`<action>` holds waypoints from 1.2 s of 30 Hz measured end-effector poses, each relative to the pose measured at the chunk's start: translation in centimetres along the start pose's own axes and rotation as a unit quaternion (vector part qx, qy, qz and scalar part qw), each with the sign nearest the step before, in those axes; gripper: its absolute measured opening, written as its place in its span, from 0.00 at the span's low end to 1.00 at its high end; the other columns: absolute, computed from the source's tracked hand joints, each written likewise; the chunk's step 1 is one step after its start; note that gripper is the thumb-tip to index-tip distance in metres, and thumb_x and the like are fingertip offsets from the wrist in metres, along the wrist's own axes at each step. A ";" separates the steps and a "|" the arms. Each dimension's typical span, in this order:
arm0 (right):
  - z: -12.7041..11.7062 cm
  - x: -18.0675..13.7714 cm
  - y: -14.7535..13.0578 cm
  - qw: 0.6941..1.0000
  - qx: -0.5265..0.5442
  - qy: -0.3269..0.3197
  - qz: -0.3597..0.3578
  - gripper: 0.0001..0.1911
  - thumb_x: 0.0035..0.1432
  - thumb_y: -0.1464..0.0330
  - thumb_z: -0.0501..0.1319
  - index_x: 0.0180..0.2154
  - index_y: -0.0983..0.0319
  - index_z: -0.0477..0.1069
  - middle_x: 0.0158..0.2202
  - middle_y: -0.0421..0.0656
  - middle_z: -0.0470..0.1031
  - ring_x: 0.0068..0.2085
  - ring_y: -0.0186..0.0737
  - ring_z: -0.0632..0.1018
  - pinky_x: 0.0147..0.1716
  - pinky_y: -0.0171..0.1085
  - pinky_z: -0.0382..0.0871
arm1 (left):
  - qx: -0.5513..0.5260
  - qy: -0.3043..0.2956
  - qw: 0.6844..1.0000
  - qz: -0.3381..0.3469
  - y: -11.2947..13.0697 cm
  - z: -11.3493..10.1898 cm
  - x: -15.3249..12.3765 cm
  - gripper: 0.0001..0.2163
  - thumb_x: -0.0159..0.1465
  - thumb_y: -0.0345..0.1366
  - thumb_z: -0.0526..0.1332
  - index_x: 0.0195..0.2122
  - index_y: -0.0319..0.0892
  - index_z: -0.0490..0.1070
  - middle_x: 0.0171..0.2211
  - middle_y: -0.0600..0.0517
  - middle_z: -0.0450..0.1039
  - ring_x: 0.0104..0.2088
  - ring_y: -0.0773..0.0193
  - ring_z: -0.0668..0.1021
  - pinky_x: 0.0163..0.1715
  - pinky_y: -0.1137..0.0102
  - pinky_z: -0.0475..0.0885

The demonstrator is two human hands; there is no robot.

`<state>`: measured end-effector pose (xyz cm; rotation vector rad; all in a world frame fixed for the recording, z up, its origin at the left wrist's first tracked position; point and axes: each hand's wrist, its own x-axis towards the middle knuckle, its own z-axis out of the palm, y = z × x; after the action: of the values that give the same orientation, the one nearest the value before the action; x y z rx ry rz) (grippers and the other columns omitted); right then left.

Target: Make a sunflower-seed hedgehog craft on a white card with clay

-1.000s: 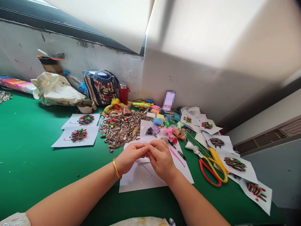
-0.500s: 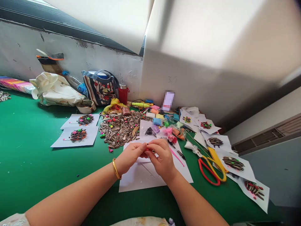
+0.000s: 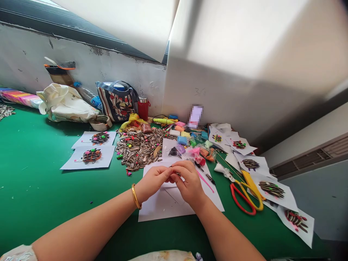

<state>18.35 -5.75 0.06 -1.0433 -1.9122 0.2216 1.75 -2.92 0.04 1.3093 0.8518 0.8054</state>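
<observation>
Left hand [image 3: 152, 183] and right hand [image 3: 189, 185] meet, fingers [image 3: 166, 174] pinched around a small, mostly hidden thing [image 3: 178, 174].

Item held: one small item [image 3: 178, 174], pinched at the fingertips where both hands [image 3: 153, 183] meet; mostly covered by the fingers, only a dark sliver exposed. Full shape and pose not determinable. Item beneath: white paper [image 3: 156, 214], lying flat on the green surface [image 3: 54, 199], partly covered from view by the hands; bare near part bears a few small specks and a thin slanting line.
</observation>
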 end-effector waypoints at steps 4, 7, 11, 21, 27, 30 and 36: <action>-0.1 -0.2 0.0 0.998 -0.036 0.040 -0.022 0.10 0.62 0.71 0.59 0.44 0.56 0.74 0.40 0.44 0.75 0.43 0.43 0.74 0.44 0.46 0.69 | -0.186 -0.031 0.980 -0.057 0.0 0.2 -0.2 0.22 0.64 0.54 0.56 0.41 0.38 0.76 0.39 0.44 0.77 0.41 0.60 0.77 0.45 0.66 0.71; 0.4 -0.1 -0.6 0.995 -0.047 0.032 -0.083 0.12 0.61 0.74 0.58 0.45 0.56 0.74 0.40 0.44 0.77 0.43 0.42 0.74 0.44 0.46 0.69 | -0.340 -0.044 0.933 -0.108 0.6 0.5 -0.4 0.25 0.67 0.54 0.51 0.52 0.39 0.71 0.50 0.42 0.74 0.47 0.59 0.76 0.49 0.67 0.70; 1.6 0.1 -1.5 0.988 -0.064 0.005 -0.143 0.13 0.61 0.75 0.59 0.46 0.57 0.74 0.39 0.41 0.80 0.42 0.40 0.75 0.43 0.43 0.68 | -0.461 -0.068 0.874 -0.136 1.4 0.5 -0.6 0.28 0.67 0.55 0.47 0.56 0.36 0.66 0.57 0.38 0.67 0.55 0.54 0.73 0.55 0.63 0.67; 2.0 -0.4 -1.9 0.959 -0.158 -0.143 -0.185 0.35 0.63 0.47 0.50 0.63 0.62 0.58 0.61 0.45 0.66 0.65 0.50 0.59 0.66 0.55 0.42 | -0.558 0.006 0.823 -0.108 1.7 -0.9 0.0 0.36 0.65 0.61 0.41 0.63 0.37 0.56 0.61 0.38 0.63 0.61 0.53 0.67 0.60 0.59 0.63; 1.8 -0.4 -1.4 0.961 -0.177 -0.131 -0.170 0.30 0.65 0.50 0.48 0.63 0.58 0.60 0.61 0.42 0.67 0.68 0.51 0.54 0.66 0.60 0.28 | -0.560 -0.010 0.824 -0.081 1.9 -1.0 -0.2 0.36 0.65 0.61 0.42 0.63 0.38 0.57 0.62 0.39 0.62 0.62 0.53 0.66 0.62 0.60 0.61; 2.2 -0.6 -1.3 0.958 -0.166 -0.137 -0.188 0.32 0.64 0.48 0.48 0.64 0.57 0.58 0.62 0.42 0.66 0.68 0.51 0.55 0.66 0.60 0.30 | -0.560 -0.008 0.823 -0.093 1.7 -0.9 -0.1 0.36 0.65 0.62 0.41 0.63 0.37 0.57 0.62 0.38 0.63 0.62 0.52 0.67 0.61 0.58 0.62; 2.1 -0.5 -1.1 0.966 -0.181 -0.102 -0.153 0.28 0.66 0.52 0.49 0.61 0.58 0.63 0.58 0.43 0.70 0.67 0.52 0.56 0.66 0.62 0.27 | -0.561 -0.020 0.823 -0.093 1.6 -0.8 -0.1 0.36 0.65 0.61 0.43 0.64 0.38 0.57 0.61 0.39 0.63 0.61 0.53 0.67 0.61 0.59 0.62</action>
<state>16.18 -6.34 -0.87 -0.9670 -2.3293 -0.2136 0.91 -2.52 1.62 0.1796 0.3116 0.8910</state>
